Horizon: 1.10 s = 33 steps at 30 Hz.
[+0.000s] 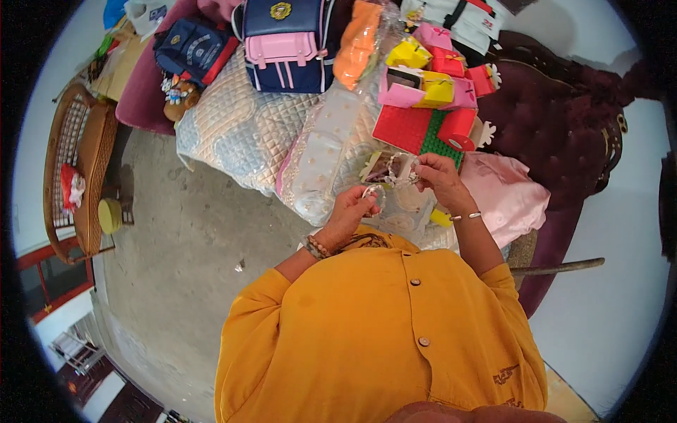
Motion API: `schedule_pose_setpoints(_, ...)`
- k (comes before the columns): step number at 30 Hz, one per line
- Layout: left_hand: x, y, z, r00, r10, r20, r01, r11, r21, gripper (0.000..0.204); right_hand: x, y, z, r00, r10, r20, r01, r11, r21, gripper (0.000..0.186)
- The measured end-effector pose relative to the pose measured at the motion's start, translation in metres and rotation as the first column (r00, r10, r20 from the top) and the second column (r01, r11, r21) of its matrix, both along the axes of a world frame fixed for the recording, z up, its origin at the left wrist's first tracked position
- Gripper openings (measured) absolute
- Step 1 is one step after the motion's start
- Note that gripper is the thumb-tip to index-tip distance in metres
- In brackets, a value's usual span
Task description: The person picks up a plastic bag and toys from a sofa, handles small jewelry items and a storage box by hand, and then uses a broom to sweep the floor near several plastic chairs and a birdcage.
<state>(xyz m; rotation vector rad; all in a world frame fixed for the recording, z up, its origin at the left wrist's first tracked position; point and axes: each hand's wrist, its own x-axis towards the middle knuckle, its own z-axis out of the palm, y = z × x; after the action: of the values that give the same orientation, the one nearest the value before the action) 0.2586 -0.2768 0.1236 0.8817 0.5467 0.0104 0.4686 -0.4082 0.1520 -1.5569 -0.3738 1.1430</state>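
My left hand (349,213) is closed, thumb and fingers pinching a small pale, shiny loop that looks like a beaded bracelet (381,200). To its right and slightly farther off, my right hand (443,182) pinches another pale beaded loop (395,178). Whether the two loops are joined cannot be made out. Just behind them lies a small open box (374,165) with a yellow-green edge and a dark inside, partly covered by the hands. Past my right hand a red paper box (458,130) rests on red and green building plates (399,125).
Several pink, yellow and red paper boxes (438,86) are piled on the quilt-covered sofa (233,134). A navy and pink school bag (285,53) and an orange plastic-wrapped item (357,46) stand farther back. Pink satin cloth (499,189) lies at right. A wooden stick (560,268) juts out nearby.
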Motion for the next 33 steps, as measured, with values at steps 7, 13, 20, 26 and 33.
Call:
schedule_pose_setpoints(7,0.021,-0.011,-0.006,0.999,0.042,-0.032,-0.045,0.996,-0.078,0.018,-0.002,-0.010,0.017,0.962,-0.052,-0.267,0.102,0.979,0.174,0.012)
schedule_pose_setpoints(13,0.037,-0.005,0.007,0.994,0.093,0.051,-0.071,0.939,-0.336,0.023,-0.009,-0.008,0.023,0.896,-0.036,-0.442,0.170,0.949,0.267,0.013)
schedule_pose_setpoints(20,0.048,0.005,0.007,0.977,0.083,0.195,-0.004,0.928,-0.373,0.024,-0.005,-0.007,0.010,0.891,-0.119,-0.438,0.240,0.943,0.231,0.014)
schedule_pose_setpoints(26,0.054,0.010,0.007,0.983,0.104,0.154,-0.026,0.897,-0.441,0.022,0.000,-0.010,0.000,0.877,-0.208,-0.432,0.324,0.921,0.214,0.012)
schedule_pose_setpoints(33,0.055,0.015,0.007,0.978,0.099,0.181,0.000,0.878,-0.479,0.023,0.000,-0.010,0.000,0.907,-0.246,-0.342,0.332,0.917,0.221,0.010)
